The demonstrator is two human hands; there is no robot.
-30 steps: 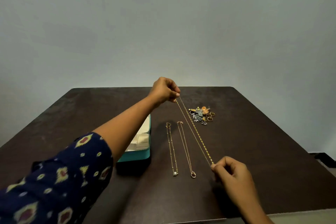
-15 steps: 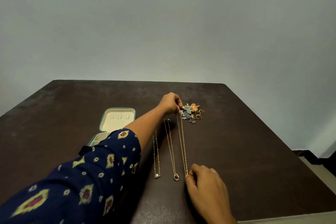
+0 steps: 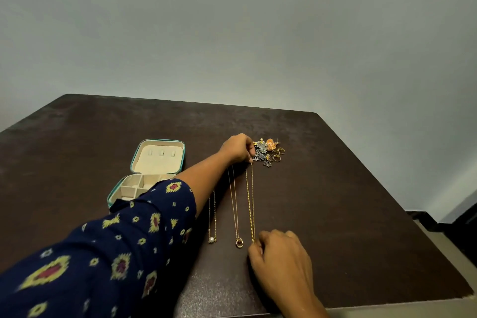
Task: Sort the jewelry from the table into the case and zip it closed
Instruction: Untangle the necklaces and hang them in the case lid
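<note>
Jewelry case (image 3: 157, 164) lies open at the table's (image 3: 335, 188) left. Right of it lie a pearl necklace (image 3: 211, 239), a pendant necklace (image 3: 239, 242), then a gold chain (image 3: 249, 201). The left hand (image 3: 237, 148) pinches its far end and the right hand (image 3: 281, 253) its near end. An earring pile (image 3: 268, 151) lies just right of the left hand.

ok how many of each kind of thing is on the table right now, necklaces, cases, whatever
necklaces: 3 (pearl pendant necklace, red pendant necklace, gold chain pinched by left hand and right hand)
jewelry case: 1, open
pile of small jewelry: 1, pieces too tangled to count
total: 5
</note>
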